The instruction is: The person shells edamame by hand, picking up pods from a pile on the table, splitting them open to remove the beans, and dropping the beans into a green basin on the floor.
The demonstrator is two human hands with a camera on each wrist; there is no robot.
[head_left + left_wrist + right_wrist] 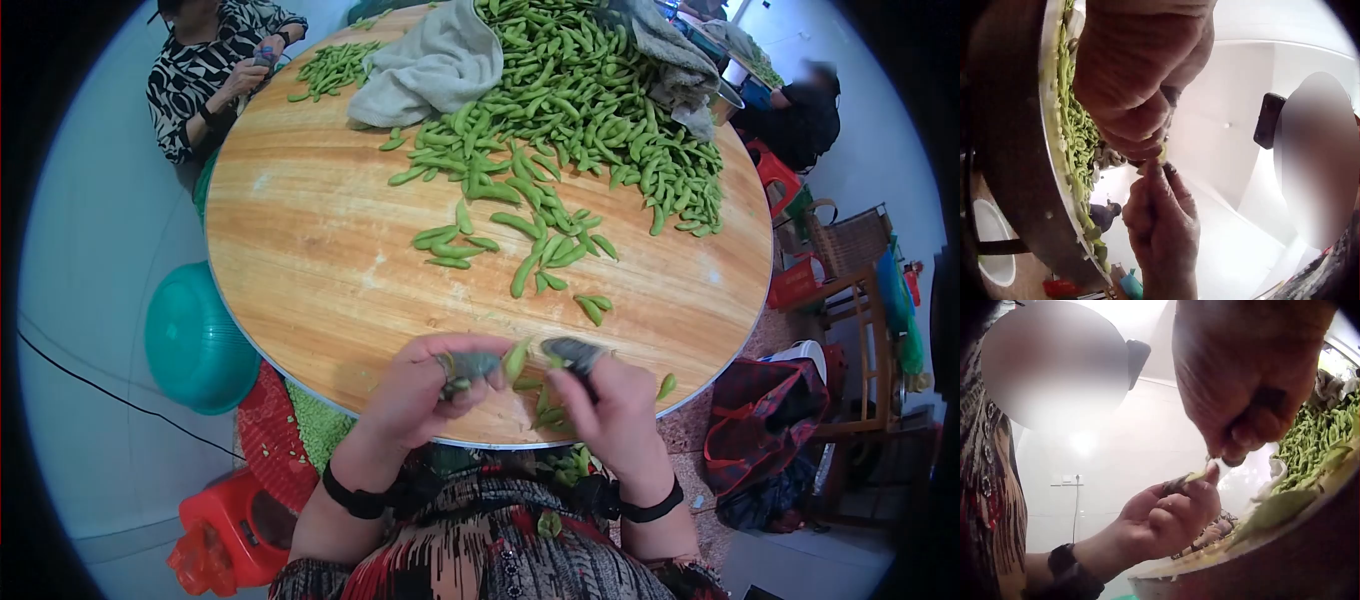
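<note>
Above the near edge of the round table, my left hand [408, 395] pinches a green edamame pod [517, 360] between thumb and forefinger. Dark grey coverings wrap some fingertips on both hands. Close beside it on the right, my right hand [622, 410] has its thumb pressed toward its forefinger, with a bit of green at the tips. In the right wrist view, the pod [1197, 477] sticks up from the left fingers and the right fingertips meet its end. Loose pods [545, 408] lie on the wood under the hands.
A large heap of edamame pods [570, 90] covers the far side of the wooden table [310, 250], with grey cloths [430, 65] on it. Another person [215, 75] sits at the far left. A teal basin [200, 340] and a red stool [235, 525] stand left; a plaid bag [765, 420] sits right.
</note>
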